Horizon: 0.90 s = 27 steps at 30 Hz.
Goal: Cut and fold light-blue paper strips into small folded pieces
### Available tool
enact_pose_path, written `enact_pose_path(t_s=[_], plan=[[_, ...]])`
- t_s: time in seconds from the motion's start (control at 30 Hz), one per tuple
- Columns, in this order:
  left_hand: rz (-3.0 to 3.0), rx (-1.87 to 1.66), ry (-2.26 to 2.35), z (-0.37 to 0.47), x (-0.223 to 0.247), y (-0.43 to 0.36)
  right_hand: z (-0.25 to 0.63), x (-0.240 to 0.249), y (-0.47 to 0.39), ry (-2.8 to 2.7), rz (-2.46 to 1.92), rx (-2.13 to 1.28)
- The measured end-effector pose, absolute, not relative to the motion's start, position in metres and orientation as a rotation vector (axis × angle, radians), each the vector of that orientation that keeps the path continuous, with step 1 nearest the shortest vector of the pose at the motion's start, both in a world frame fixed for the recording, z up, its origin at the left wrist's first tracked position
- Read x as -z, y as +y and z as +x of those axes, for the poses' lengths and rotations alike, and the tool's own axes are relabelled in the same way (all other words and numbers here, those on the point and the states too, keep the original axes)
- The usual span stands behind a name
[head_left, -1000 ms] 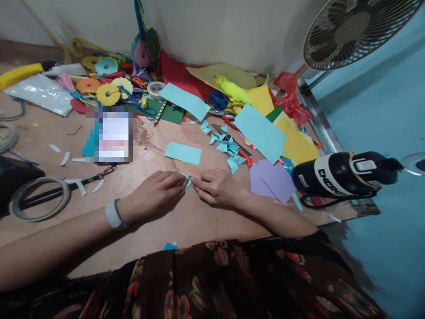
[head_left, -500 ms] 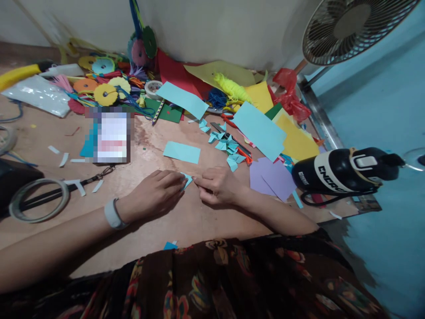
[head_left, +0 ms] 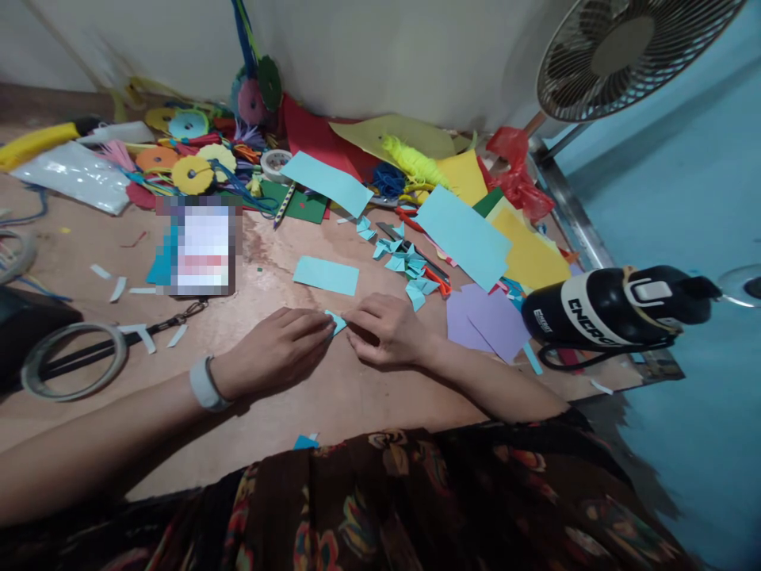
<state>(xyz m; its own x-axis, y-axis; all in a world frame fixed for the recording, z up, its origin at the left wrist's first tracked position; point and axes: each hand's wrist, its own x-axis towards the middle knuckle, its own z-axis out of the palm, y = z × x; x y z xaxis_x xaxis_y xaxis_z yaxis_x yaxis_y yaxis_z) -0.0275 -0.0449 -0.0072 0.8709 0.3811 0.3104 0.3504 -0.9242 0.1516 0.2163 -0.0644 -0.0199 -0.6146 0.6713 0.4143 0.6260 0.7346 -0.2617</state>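
Note:
A small folded piece of light blue paper [head_left: 336,322] lies between my two hands at the middle of the table. Its left side is under the fingertips of my left hand [head_left: 279,349], whose fingers are pressed together on it. At its right corner, the thumb and forefinger of my right hand [head_left: 386,329] close on the paper. Just beyond my hands is a flat light blue rectangle [head_left: 326,275]. Several small folded blue pieces [head_left: 399,258] are heaped to the right of it, beside orange-handled scissors [head_left: 438,279].
Purple sheets [head_left: 487,321] and a black bottle [head_left: 600,309] are at the right. Larger blue sheets [head_left: 464,236] and coloured craft supplies line the back. A tape ring [head_left: 119,361] lies at the left, below a blurred rectangular item [head_left: 205,250].
My right hand has shifted its fingers slightly, and its forefinger now lies over the right corner of the folded paper. My left hand stays nearly in place.

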Motion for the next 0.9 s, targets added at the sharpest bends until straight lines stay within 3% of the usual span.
enact_pose_path(t_s=[0.33,0.53,0.7,0.8,0.9], plan=[[2.67,-0.621,0.586,-0.035,0.016,-0.039,0.218,0.031,-0.059,-2.441,-0.96,-0.176],[2.312,-0.765,0.797,-0.033,0.004,-0.041,0.206,0.022,-0.068,-1.847,-1.072,-0.921],[1.723,-0.572,0.834,-0.025,0.0,-0.044,0.194,0.018,-0.078,-1.211,-1.18,-1.712],[1.535,-0.45,0.809,-0.022,0.0,-0.046,0.192,0.017,-0.08,-1.131,-1.169,-1.8],[1.627,-0.428,0.8,-0.022,-0.001,-0.046,0.194,0.016,-0.077,-1.319,-1.174,-1.584]])
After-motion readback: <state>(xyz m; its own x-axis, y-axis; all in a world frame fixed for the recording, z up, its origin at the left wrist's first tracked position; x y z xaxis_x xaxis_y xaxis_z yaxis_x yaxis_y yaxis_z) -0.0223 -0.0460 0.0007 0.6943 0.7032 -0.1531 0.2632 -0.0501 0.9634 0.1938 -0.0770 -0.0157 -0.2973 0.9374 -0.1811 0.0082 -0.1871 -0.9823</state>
